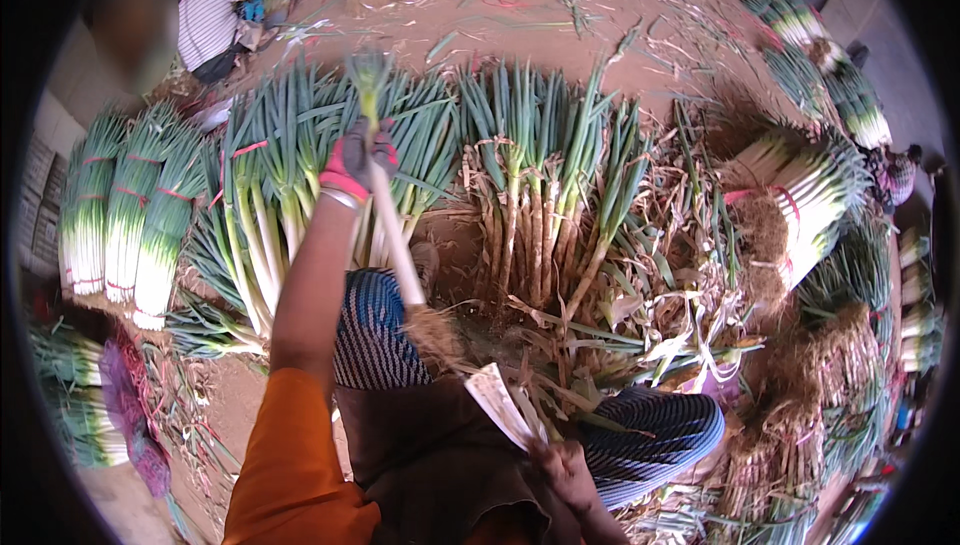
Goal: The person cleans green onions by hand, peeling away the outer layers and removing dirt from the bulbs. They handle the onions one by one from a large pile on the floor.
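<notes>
My left hand (352, 160), in a pink and dark glove, is closed around a long green onion (395, 235). Its white stalk slants down toward my lap, ending in a brown root tuft (432, 337), while the green top rises above my fist. Low in front of me, my ungloved right hand (566, 473) is closed on a pale, flat strip of peeled outer leaf (503, 407). Behind the left hand lies a row of clean green onions (262, 230). Unpeeled green onions (535, 235) with brown, dry skins lie ahead of my knees.
Dry leaf scraps (665, 275) pile up on the right, beside a tied bundle with roots (800, 207). Tied bundles (135, 220) stand at far left, near a purple sack (130, 415). A person in a striped shirt (212, 30) crouches at the back left.
</notes>
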A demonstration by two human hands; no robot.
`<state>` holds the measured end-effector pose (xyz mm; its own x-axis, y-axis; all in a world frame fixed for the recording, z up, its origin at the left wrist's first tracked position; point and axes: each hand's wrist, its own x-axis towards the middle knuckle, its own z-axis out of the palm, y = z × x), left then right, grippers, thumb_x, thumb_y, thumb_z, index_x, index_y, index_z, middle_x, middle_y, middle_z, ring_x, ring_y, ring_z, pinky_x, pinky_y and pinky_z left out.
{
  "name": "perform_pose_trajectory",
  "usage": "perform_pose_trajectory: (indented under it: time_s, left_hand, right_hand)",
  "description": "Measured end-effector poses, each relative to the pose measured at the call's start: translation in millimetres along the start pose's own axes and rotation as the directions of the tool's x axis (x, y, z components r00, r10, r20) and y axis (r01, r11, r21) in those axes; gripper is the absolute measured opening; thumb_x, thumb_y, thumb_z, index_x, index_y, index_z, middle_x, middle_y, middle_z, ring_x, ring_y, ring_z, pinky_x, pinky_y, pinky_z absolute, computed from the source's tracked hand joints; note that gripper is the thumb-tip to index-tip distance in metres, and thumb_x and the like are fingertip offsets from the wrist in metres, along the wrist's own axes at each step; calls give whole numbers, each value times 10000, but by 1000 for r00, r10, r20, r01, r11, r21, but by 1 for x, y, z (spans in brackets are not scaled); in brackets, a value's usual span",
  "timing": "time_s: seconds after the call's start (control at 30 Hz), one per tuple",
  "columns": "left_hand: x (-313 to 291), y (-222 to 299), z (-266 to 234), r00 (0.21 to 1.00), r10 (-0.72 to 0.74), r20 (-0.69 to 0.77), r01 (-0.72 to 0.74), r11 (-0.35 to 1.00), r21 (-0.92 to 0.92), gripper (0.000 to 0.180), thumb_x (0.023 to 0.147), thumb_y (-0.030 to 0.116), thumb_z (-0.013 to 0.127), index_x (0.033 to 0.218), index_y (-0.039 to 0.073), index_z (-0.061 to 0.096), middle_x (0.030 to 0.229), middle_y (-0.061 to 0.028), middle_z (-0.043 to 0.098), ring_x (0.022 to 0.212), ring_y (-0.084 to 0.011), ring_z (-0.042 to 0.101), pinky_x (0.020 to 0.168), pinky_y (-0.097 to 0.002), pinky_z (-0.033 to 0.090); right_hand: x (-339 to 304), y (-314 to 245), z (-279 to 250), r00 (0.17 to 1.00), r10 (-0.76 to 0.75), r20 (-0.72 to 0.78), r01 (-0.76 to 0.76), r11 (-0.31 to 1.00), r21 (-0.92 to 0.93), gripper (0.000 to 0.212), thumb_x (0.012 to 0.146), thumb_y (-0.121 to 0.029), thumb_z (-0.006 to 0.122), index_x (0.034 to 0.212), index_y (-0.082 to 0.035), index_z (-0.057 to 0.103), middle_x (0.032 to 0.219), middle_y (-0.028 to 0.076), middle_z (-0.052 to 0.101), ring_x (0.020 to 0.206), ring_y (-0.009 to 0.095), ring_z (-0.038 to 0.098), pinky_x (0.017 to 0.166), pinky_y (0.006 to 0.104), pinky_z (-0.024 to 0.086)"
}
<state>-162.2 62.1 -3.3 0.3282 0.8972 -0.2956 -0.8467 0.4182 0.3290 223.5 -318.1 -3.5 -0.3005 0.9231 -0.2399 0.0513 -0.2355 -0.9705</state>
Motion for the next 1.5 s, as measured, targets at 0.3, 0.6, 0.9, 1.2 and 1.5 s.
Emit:
perform_pose_trajectory:
  time_s: [0.3, 0.6, 0.9, 1.2, 1.5]
  left_hand:
    - [-95, 120, -91, 943, 175, -284, 32, 799, 600, 561, 839, 564, 491, 802, 8, 551, 634, -135, 579, 484, -236, 526, 459, -324, 445]
    - [-161, -7, -250, 653, 491, -576, 112, 690, 715, 211, 817, 287, 636, 850, 120, 512, 574, -46, 505, 418, -167, 467, 377, -308, 387]
    - [-166, 47, -134, 703, 535, -469, -69, 707, 704, 368, 888, 376, 531, 1050, 45, 523, 651, 1, 455, 498, -101, 393, 463, -254, 330]
    - [-100, 36, -131, 701, 554, -449, -115, 710, 695, 309, 809, 245, 651, 1046, 64, 568, 777, -69, 594, 553, -154, 533, 491, -295, 450]
    - [-110, 24, -190, 592, 702, -395, -101, 551, 829, 291, 787, 236, 673, 1035, 123, 571, 806, 0, 577, 642, -88, 509, 533, -234, 393]
  right_hand:
    - [119, 60, -31, 961, -265, -74, 78, 519, -851, 261, 812, -299, 598, 875, -46, 619, 859, 187, 600, 733, 355, 596, 670, 440, 484]
    - [314, 171, -40, 963, -140, -230, -32, 789, -613, 190, 814, -181, 610, 928, -31, 635, 748, 120, 624, 684, 234, 594, 623, 348, 477]
    - [343, 194, 22, 907, 291, -305, -412, 455, -790, 584, 769, -464, 598, 1124, -16, 474, 927, 222, 624, 872, 393, 595, 718, 491, 467]
    - [339, 200, -16, 872, 258, -415, -489, 422, -764, 618, 736, -474, 606, 1154, -42, 463, 989, 237, 618, 955, 383, 589, 816, 476, 449]
    - [354, 234, -51, 866, 488, -113, -378, 489, -786, 551, 758, -481, 605, 1130, -78, 568, 967, 157, 638, 877, 276, 630, 686, 383, 489]
